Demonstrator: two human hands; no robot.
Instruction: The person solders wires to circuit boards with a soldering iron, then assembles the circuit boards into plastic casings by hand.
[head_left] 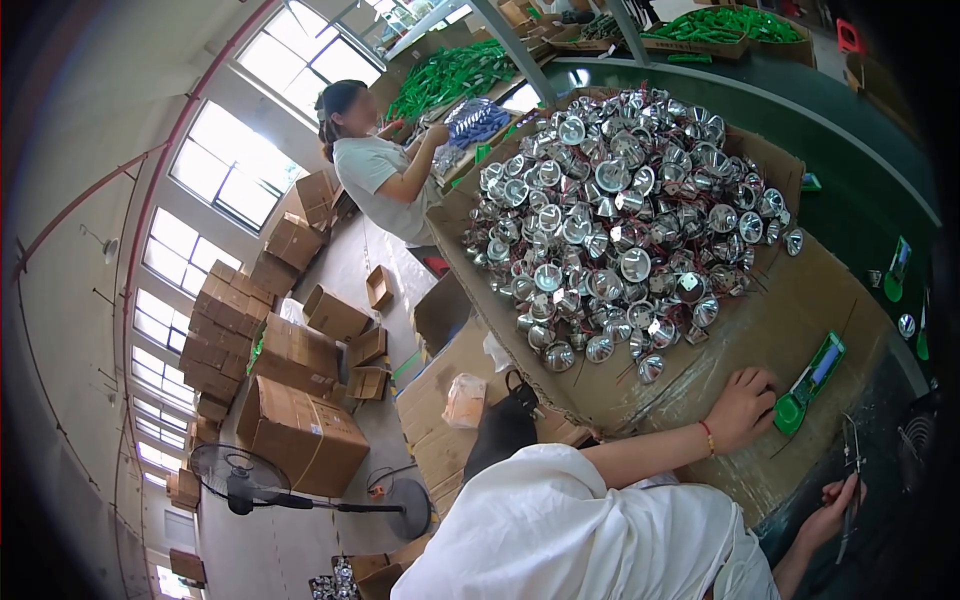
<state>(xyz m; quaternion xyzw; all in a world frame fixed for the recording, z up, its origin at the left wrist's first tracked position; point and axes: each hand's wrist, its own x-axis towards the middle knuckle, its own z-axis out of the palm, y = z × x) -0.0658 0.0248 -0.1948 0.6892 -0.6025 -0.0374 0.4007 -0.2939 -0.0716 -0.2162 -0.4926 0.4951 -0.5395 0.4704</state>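
Note:
My left hand (742,410), with a red and yellow band at its wrist, rests on the cardboard with fingers curled. Its fingertips meet the rounded end of a green flashlight casing (808,385), which lies open side up with a pale blue strip inside. At the lower right, my right hand (832,508) is closed around a slim metal tool (850,488), held upright; its exact kind is unclear. Beside my left arm, a large cardboard box (590,400) holds a heap of silvery reflector cups (635,265) with thin red and dark wires.
More green casings (897,270) lie on the dark green belt (850,215) at right. A metal coil (915,435) stands beyond my right hand. Across the bench a co-worker (380,165) handles parts near piled green casings (455,80). A floor fan (240,485) and stacked cartons (310,430) stand at left.

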